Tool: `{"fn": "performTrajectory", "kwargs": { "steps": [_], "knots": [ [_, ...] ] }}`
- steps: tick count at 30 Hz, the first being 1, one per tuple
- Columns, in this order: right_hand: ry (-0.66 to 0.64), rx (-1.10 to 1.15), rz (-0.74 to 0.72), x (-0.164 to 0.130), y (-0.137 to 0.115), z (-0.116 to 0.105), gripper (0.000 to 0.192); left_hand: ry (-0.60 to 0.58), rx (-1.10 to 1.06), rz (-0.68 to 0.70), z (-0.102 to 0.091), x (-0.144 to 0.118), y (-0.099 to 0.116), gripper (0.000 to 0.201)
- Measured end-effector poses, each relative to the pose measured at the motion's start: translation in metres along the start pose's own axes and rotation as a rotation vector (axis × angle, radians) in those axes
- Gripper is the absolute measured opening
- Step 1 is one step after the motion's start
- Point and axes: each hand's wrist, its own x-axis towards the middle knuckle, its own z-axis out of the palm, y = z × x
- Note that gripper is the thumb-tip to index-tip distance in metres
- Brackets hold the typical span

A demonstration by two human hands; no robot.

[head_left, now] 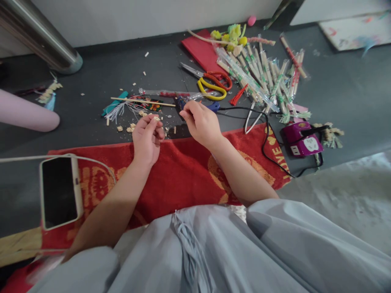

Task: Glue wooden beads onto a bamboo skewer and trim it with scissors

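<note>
Fingers [154,122] of left hand [147,140] pinching small wood bit [156,118]; right hand [201,122] curled around glue gun [214,106], grip hidden. Gluing step likely; steady alignment needed.

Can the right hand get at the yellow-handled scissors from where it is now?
Probably yes. The right hand sits just short of the scissors, which lie flat on the dark floor beyond its fingers. Only a clear wrapper and a blue tool lie nearby, covering nothing.

phone [59,191] left on towel [183,175], scissors [210,83] behind hands, chopsticks [262,77] right
</note>
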Motion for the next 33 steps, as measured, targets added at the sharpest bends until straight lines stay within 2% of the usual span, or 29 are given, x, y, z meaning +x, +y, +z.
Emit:
{"fn": "performTrajectory", "kwargs": {
  "steps": [6, 11, 20, 26, 33],
  "knots": [
    [-0.121, -0.026, 0.070, 0.003, -0.005, -0.003, 0.020, 0.038, 0.003, -0.034, 0.004, -0.002, 0.003, 0.018],
    [-0.193, -0.017, 0.075, 0.004, -0.009, -0.007, 0.024, 0.026, -0.019, -0.043, 0.004, -0.002, 0.003, 0.018],
    [-0.150, -0.029, 0.105, 0.003, -0.009, -0.006, 0.021, 0.002, -0.012, -0.043, 0.003, -0.003, 0.003, 0.019],
    [-0.106, 0.075, -0.057, 0.002, 0.000, -0.001, 0.025, -0.064, -0.001, 0.006, -0.002, 0.000, -0.002, 0.024],
    [-0.036, 0.063, -0.058, 0.001, -0.003, -0.003, 0.023, -0.070, 0.026, 0.009, -0.003, 0.000, -0.003, 0.022]
  ]
}}
